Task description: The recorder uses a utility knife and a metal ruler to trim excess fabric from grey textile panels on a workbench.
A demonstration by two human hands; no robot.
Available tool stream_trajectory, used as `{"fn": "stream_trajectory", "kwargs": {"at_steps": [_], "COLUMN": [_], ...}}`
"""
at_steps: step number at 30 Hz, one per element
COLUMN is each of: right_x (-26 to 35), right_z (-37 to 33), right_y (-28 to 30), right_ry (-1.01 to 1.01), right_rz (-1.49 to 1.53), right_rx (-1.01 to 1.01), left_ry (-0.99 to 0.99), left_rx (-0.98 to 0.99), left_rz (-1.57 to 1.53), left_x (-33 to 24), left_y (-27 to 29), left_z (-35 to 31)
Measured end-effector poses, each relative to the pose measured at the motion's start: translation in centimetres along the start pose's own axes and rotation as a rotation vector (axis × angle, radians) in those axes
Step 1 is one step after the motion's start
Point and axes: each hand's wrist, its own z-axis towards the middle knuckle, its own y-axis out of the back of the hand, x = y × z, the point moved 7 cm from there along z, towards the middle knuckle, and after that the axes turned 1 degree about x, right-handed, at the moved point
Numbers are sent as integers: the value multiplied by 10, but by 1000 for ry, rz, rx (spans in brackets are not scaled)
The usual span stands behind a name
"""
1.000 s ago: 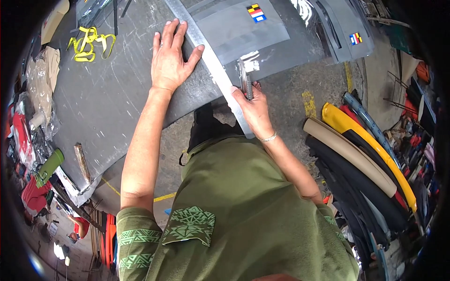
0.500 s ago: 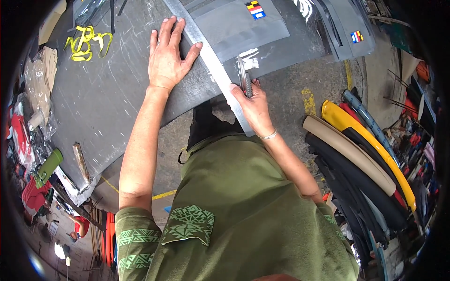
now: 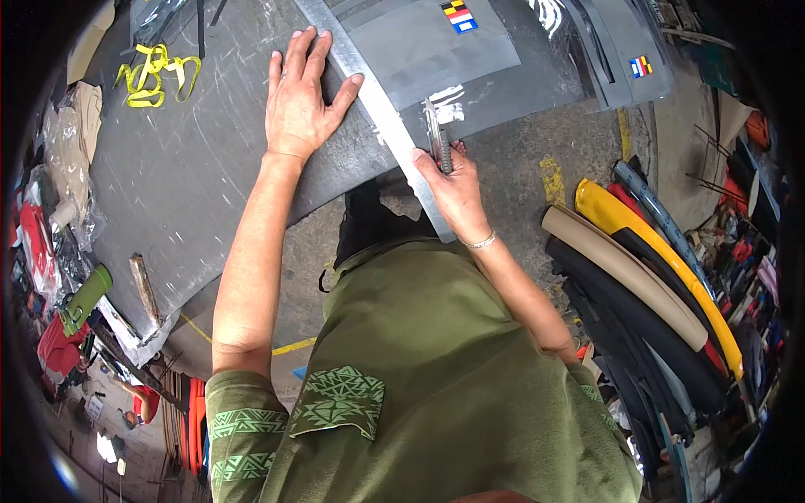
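My left hand (image 3: 302,105) lies flat on the dark worktable (image 3: 218,168), fingers stretched out. Its thumb and fingertips are at the left edge of a long metal ruler (image 3: 387,126). The ruler runs diagonally along grey sheet material (image 3: 419,46) that carries a small colourful flag patch (image 3: 459,16). Its near end juts past the table edge toward my body. My right hand (image 3: 453,184) is closed around a utility knife (image 3: 438,138) with its blade pointing away from me. The thumb of that hand rests at the ruler's right edge. Some of its fingers are hidden beneath the hand.
Yellow strapping (image 3: 155,77) is bunched on the table at the far left. Another grey piece with a flag patch (image 3: 641,66) lies at the far right. Rolls of material, including a yellow roll (image 3: 662,251) and a beige roll (image 3: 625,277), stand right. A wooden stick (image 3: 145,289) lies left.
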Motion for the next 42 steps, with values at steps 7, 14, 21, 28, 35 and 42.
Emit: {"fn": "stream_trajectory", "kwargs": {"at_steps": [7,14,21,28,35,42], "right_x": [3,-12,-17,-20,35,99], "right_z": [-2,1,5,8,-22,-36], "right_y": [0,-2,-3,0,33,3], "right_ry": [31,-20,46,24,-61,604], "right_rz": [-16,33,-13,-66,-291,-671], "right_rx": [-27,-8,3,9,-86,9], "left_ry": [2,13,-9,10,30,57], "left_rx": [2,11,45,249,430,630], "left_rz": [12,0,20,63,166,279], "left_x": [-2,-2,-4,-14,-25,-37], "left_y": [1,2,2,8,3,0], "left_z": [1,1,1,10,27,38]}}
